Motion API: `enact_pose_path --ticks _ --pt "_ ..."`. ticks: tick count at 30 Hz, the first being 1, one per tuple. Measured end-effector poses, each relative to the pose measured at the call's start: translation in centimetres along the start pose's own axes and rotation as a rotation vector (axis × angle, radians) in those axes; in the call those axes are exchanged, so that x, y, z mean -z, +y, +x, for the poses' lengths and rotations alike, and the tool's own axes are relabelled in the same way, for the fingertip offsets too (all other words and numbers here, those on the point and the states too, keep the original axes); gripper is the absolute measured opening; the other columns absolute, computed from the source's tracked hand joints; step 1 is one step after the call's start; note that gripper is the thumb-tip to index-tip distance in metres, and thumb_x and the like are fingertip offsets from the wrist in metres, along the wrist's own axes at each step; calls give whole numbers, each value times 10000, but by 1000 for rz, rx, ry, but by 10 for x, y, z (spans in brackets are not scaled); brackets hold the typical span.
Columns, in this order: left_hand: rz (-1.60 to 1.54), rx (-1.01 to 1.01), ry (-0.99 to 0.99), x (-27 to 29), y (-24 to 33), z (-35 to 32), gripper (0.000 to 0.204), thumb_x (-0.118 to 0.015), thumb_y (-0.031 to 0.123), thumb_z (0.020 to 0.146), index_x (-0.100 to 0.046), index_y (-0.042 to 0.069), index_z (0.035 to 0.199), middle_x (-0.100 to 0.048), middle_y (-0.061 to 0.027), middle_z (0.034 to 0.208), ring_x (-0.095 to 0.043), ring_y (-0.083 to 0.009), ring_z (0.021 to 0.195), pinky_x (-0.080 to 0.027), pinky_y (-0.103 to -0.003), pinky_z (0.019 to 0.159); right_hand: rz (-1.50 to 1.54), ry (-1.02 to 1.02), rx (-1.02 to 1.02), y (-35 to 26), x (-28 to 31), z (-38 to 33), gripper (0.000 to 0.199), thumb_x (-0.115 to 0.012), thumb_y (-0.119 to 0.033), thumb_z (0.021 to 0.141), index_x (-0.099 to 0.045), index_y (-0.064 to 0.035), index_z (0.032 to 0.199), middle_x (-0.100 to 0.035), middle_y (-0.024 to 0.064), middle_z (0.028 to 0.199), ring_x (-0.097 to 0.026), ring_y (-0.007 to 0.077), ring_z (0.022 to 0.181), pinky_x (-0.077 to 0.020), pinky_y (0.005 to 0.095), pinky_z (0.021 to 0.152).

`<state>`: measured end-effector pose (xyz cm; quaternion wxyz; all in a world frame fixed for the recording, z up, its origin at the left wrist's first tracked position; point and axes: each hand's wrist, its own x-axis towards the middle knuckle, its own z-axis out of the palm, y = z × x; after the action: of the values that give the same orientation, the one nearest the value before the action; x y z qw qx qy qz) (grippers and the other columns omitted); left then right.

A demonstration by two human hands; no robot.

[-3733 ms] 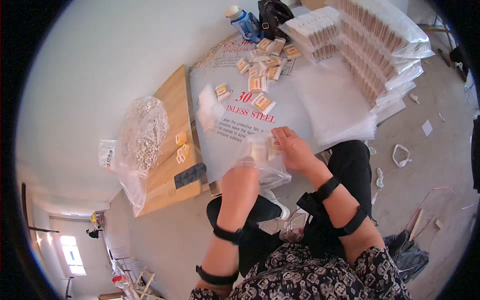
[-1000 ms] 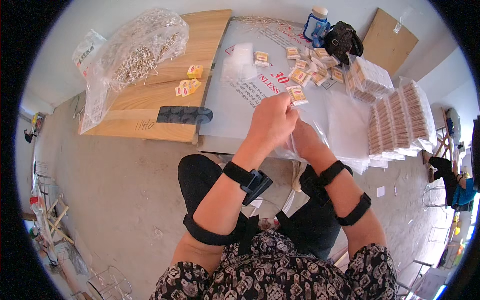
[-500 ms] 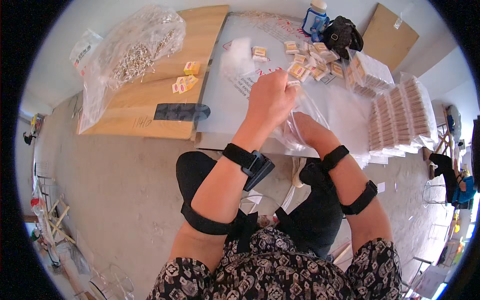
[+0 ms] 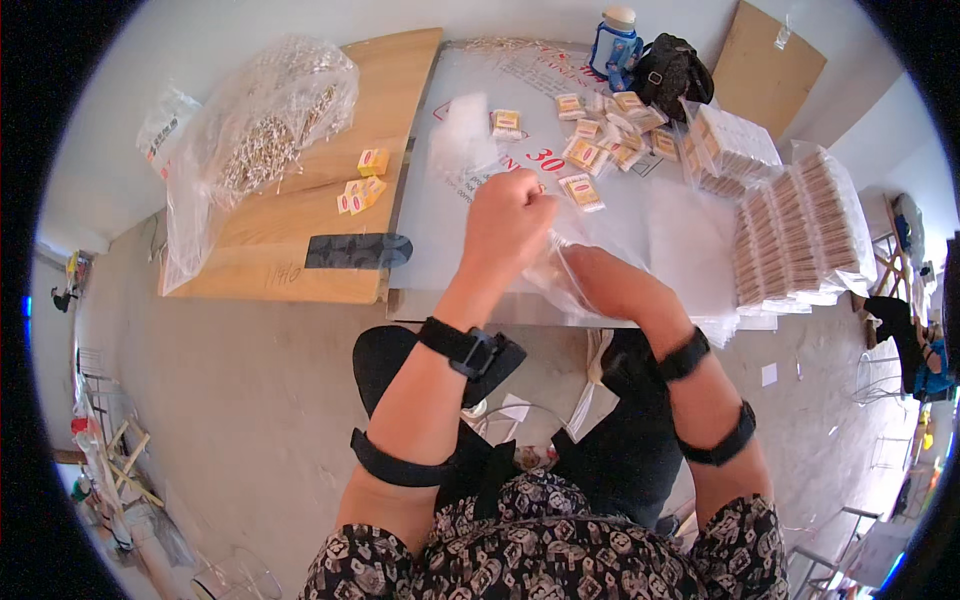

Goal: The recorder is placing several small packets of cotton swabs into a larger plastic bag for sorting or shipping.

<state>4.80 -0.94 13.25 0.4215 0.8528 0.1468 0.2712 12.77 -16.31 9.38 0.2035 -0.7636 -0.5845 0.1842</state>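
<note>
Over the front half of the grey-topped table, a clear plastic bag is stretched between my two hands. My left hand is closed in a fist at the bag's upper left edge, knuckles up. Film covers part of my right hand, which grips the bag lower and to the right; its fingertips are hidden. A small clear packet with a yellow and white label lies just beyond my hands. More packets are heaped behind it, and a single packet sits to the left.
A stack of clear empty bags lies right of my hands. Bundled packs of cotton swabs stand at the right edge. A big bag of loose swabs and yellow boxes rest on the wooden board. A bottle and black bag stand behind.
My left fist has come down toward me and left, and the bag has lowered with it. The labelled packet beyond my hands now shows fully. The whole view has shifted slightly.
</note>
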Motion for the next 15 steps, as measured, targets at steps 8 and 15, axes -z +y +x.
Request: enact_pose_path --ticks 8,15 --pt "-277 141 -190 5 12 -2 261 -618 85 754 -435 45 572 -443 2 492 -437 -69 427 -324 -247 389 704 486 -96 -64 82 -61 106 -537 -31 863 -610 37 899 -631 118 757 -629 189 660 -505 289 601" --pt "-292 235 -254 11 14 -23 225 -631 67 764 -444 37 641 -440 17 586 -405 -39 557 -336 -196 504 382 662 -462 122 29 -40 237 -665 -213 817 -615 15 854 -630 105 697 -597 185 593 -487 278 572"
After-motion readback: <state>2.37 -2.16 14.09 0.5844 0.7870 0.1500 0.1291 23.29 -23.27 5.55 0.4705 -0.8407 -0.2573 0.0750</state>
